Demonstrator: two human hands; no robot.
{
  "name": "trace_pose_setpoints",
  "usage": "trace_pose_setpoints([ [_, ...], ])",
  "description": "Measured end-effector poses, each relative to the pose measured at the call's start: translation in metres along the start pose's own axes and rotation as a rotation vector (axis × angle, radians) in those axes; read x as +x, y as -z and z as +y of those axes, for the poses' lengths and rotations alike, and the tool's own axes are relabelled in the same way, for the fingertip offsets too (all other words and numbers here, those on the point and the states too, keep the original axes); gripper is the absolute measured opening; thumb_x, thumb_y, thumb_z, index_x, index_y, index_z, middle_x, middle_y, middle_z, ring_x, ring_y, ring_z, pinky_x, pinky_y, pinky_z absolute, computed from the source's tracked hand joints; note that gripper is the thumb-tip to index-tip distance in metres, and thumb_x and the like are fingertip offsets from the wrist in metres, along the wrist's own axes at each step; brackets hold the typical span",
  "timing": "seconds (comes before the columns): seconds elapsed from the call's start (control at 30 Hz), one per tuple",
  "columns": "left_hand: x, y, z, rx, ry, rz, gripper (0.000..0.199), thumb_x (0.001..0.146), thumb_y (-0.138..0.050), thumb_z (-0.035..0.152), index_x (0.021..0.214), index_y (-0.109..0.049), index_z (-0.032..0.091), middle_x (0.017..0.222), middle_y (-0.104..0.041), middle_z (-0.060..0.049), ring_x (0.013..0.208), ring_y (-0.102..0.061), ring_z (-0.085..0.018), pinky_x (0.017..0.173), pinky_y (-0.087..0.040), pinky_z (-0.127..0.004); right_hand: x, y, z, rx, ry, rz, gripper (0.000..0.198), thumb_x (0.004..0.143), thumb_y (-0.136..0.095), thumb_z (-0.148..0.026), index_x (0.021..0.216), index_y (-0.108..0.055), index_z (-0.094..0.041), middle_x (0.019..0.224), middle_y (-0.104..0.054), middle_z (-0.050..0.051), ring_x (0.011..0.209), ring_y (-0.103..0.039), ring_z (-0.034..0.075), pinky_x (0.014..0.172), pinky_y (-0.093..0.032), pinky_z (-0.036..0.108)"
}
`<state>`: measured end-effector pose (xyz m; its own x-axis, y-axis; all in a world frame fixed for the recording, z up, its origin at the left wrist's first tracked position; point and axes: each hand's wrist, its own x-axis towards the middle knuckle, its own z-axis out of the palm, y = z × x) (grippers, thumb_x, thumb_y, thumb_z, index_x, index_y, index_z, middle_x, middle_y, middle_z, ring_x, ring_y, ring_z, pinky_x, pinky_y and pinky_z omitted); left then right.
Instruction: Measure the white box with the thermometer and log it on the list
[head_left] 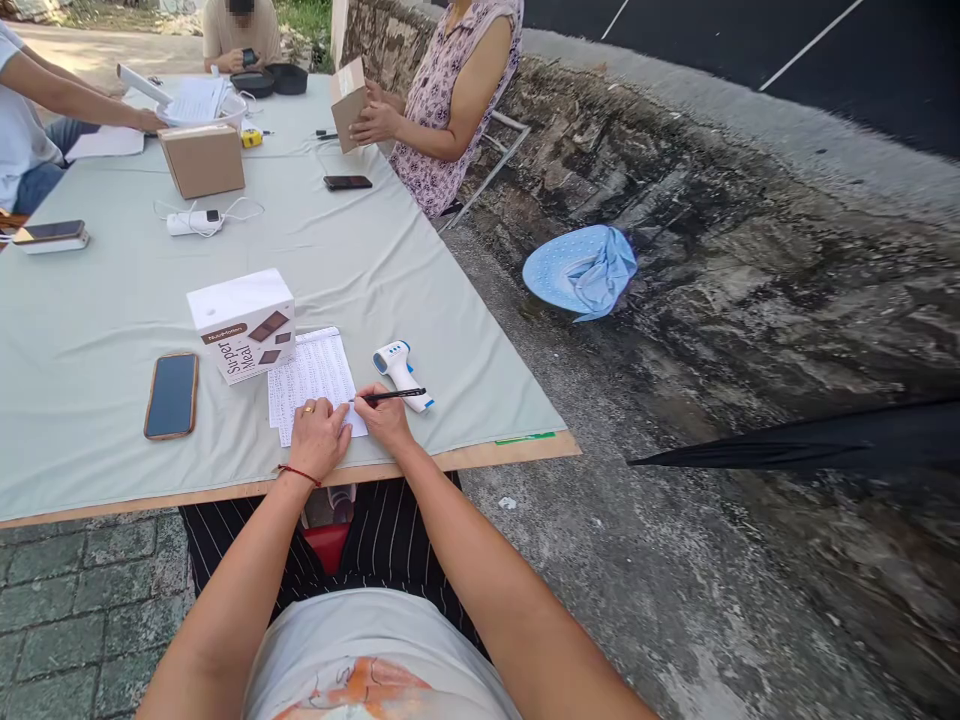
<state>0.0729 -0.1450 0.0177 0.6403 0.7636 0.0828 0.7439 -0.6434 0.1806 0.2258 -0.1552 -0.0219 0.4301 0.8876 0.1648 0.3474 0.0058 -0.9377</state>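
Note:
A black pen [394, 395] is gripped in my right hand [384, 418], its tip against the lower right part of a handwritten sheet of paper [319, 370]. My left hand [319, 438] rests on the sheet's lower edge with its fingers laid out, just left of the pen tip. A white printed box [241, 325] stands at the paper's upper left and covers a corner of it. Close by my right hand, a white and blue infrared thermometer [401, 370] lies partly behind the pen. Left of the box is a phone [171, 396] with a brown edge.
A brown cardboard box [202, 163], a white cabled device [193, 222] and two more phones [348, 182] lie farther up the table [97, 400]. Several people sit around it; one holds a carton [349, 103]. A blue hat [581, 270] and black umbrella [795, 440] are at the right.

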Motion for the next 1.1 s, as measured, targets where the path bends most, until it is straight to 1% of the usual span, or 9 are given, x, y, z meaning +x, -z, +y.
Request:
trace_pose_setpoints([
  [0.43,-0.0007,0.0010,0.0009,0.005,0.000,0.005,0.036,0.094,-0.046,0.034,0.125,-0.060,0.021,0.102,-0.057,-0.013,0.100,-0.050,-0.029,0.084,-0.039,-0.044,-0.0007,0.0001,-0.0005,0.022,-0.005,-0.015,0.013,0.068,-0.053,-0.034,0.066,-0.057,-0.022,0.058,-0.058,-0.002,0.058,-0.051,0.016,0.061,-0.045,0.031],
  [0.67,-0.0010,-0.0005,0.0002,0.012,-0.003,0.008,0.036,0.094,-0.046,0.034,0.125,-0.059,0.022,0.103,-0.058,-0.013,0.099,-0.050,-0.029,0.083,-0.040,-0.044,-0.0012,-0.0010,0.0008,0.035,-0.030,0.056,0.014,0.069,-0.053,-0.036,0.067,-0.057,-0.023,0.060,-0.058,-0.001,0.060,-0.050,0.016,0.060,-0.045,0.030],
  [0.93,-0.0009,-0.0016,0.0000,0.026,-0.002,0.010,0.037,0.095,-0.046,0.034,0.127,-0.059,0.022,0.103,-0.057,-0.012,0.100,-0.050,-0.029,0.084,-0.039,-0.043,-0.0008,-0.0003,0.0007,0.015,-0.025,0.020,0.015,0.068,-0.054,-0.036,0.067,-0.058,-0.022,0.060,-0.058,-0.001,0.059,-0.051,0.016,0.060,-0.045,0.031],
  [1.1,-0.0007,-0.0018,0.0000,0.023,-0.003,0.009,0.036,0.095,-0.046,0.034,0.125,-0.060,0.022,0.103,-0.057,-0.012,0.099,-0.050,-0.029,0.084,-0.039,-0.043,-0.0008,-0.0009,0.0015,0.016,-0.022,0.024,0.015,0.068,-0.054,-0.036,0.067,-0.059,-0.022,0.059,-0.060,-0.001,0.058,-0.052,0.016,0.061,-0.046,0.031],
])
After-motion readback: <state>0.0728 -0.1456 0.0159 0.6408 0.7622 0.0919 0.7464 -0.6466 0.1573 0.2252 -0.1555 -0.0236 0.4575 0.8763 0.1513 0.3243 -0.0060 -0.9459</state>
